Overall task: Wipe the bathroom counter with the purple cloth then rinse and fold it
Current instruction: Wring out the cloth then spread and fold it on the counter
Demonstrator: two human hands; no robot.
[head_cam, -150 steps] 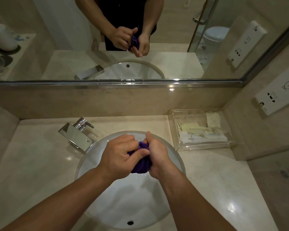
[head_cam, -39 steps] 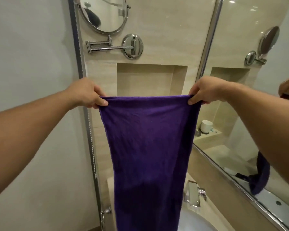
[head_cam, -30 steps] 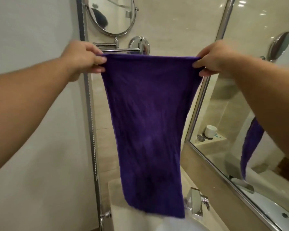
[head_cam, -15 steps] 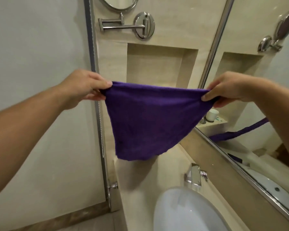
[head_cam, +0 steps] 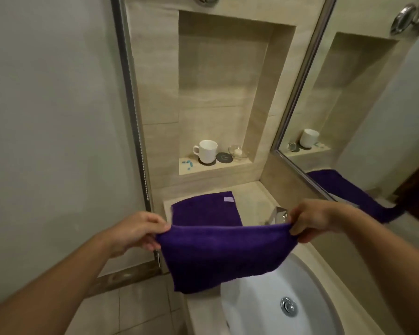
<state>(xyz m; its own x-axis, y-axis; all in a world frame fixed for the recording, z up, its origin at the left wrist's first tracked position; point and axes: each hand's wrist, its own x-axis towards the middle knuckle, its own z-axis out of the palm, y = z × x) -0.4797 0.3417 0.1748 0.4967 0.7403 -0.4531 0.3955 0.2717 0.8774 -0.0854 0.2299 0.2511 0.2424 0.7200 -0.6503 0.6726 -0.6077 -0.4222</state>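
Head view, one view only. Purple cloth: one. Its far part lies flat on the worktop at the end next to the wall niche, with one pale label near its far right corner. Its near part is lifted off the surface, stretched between two hands, and hangs down over the worktop's front edge and the left rim of the basin. Left hand: one, fingers and thumb pinched closed on the cloth's left upper corner. Right hand: one, fingers pinched closed on the right upper corner, just in front of the tap. Basin: one, white, oval, set in the worktop, with one chrome drain. Tap: one, chrome, partly hidden behind the right hand and cloth. Niche shelf: one white mug, upright, handle to the left, standing on a dark round coaster; a second dark coaster just to its right; one clear glass dish holding something pale; a few small blue items at the left end, too small to tell apart. Mirror: one, chrome-framed, on the right, reflecting the mug and part of the cloth. Glass panel: one, at left. Tiled floor below.
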